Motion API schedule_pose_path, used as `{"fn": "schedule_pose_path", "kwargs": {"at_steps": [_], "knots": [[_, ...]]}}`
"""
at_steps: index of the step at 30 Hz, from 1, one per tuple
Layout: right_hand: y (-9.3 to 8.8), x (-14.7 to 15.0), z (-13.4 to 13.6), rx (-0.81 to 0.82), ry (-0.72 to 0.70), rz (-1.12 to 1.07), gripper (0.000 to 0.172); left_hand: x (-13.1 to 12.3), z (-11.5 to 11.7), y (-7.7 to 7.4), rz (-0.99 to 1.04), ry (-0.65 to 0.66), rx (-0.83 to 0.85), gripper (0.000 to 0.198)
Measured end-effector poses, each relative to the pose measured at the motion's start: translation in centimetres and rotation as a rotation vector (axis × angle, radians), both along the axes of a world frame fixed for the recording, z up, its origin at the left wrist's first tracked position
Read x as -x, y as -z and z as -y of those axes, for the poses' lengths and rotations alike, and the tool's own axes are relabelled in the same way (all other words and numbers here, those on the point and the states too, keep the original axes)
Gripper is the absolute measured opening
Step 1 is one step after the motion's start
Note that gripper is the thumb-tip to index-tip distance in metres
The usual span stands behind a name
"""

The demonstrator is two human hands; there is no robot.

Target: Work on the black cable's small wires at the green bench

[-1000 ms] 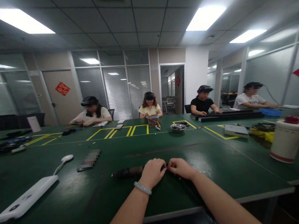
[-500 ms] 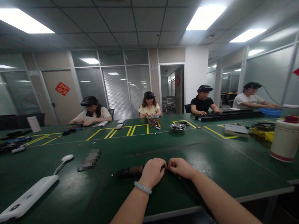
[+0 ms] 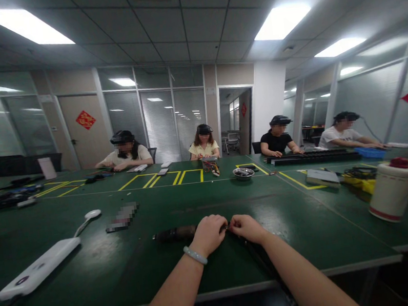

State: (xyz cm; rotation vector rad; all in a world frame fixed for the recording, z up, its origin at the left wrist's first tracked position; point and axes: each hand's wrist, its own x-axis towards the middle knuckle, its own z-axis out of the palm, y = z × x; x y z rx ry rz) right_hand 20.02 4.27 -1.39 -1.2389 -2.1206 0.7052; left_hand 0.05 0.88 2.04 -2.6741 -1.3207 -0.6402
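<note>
A dark electric screwdriver (image 3: 176, 233) lies on the green table with its narrow metal tip pointing left. My left hand (image 3: 212, 230), with a pale bangle at the wrist, is closed around its rear end and hides that part. Close beside it, my right hand (image 3: 246, 227) pinches the end of a black cable (image 3: 257, 255), just apart from my left fingers. The cable runs down under my right forearm and over the table's front edge. Whether cable and screwdriver are joined is hidden between my fingertips.
Left of me are a white power strip (image 3: 42, 267) and a phone-like slab (image 3: 123, 217). A metal bowl (image 3: 243, 173) of small parts stands ahead. At right are a white box (image 3: 322, 178) and a large cup (image 3: 392, 191). Several people sit across the table.
Both hands keep nearly the same place and grip at the screwdriver's rear end. The view shifts very slightly.
</note>
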Motion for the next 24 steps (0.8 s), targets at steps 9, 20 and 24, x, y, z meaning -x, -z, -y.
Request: {"fn": "schedule_pose_path", "kwargs": {"at_steps": [9,20,24], "knots": [[0.1,0.2,0.0,0.026,0.015,-0.009,0.008,-0.1,0.1,-0.1,-0.004,0.002,0.001,0.013],[0.6,-0.1,-0.6,0.006,-0.016,-0.007,0.009,-0.2,0.0,0.0,-0.009,-0.044,-0.026,0.009],[1.1,-0.1,-0.9,0.01,-0.005,-0.014,0.009,-0.2,-0.1,0.1,-0.025,-0.02,-0.024,0.01]]}}
